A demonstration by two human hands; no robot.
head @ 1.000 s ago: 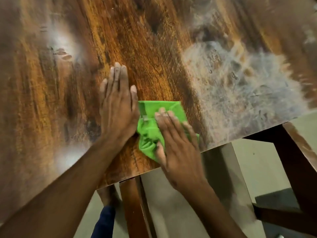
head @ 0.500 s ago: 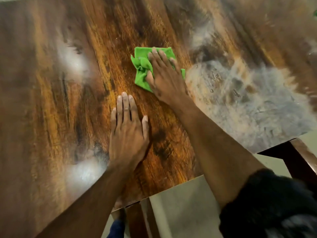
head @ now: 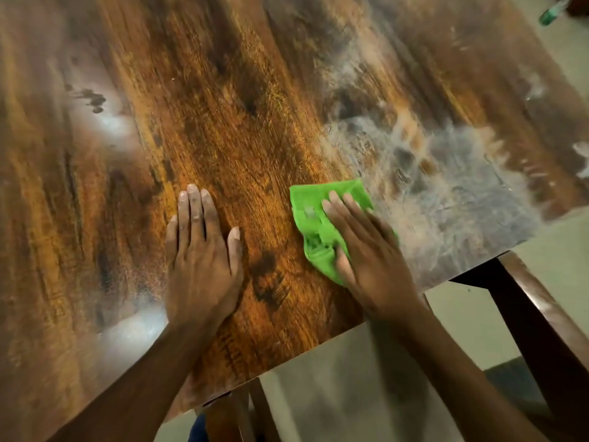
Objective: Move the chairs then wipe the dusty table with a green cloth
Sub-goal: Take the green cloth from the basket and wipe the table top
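With the right hand (head: 366, 247) pressing flat, straight fingers on the crumpled green cloth (head: 322, 224) beside the grey dust patch (head: 446, 193) near the dark wooden table's (head: 223, 90) edge, left hand (head: 200, 253) splayed flat on wood, a loose stroke risks smearing dust back over cleaned grain.

The table (head: 242, 129) shows a wood grain of orange-brown streaked with dark brown and near-black blotches; a patch of grey-white dust (head: 446, 183) mottles its right side, and paler whitish smears lie at the left; the cloth (head: 322, 215) is bright green; the chair frame (head: 535, 317) at lower right is dark brown; the floor (head: 350, 393) is a plain pale grey-beige; the left hand (head: 200, 260) has greyish dust on its fingertips.
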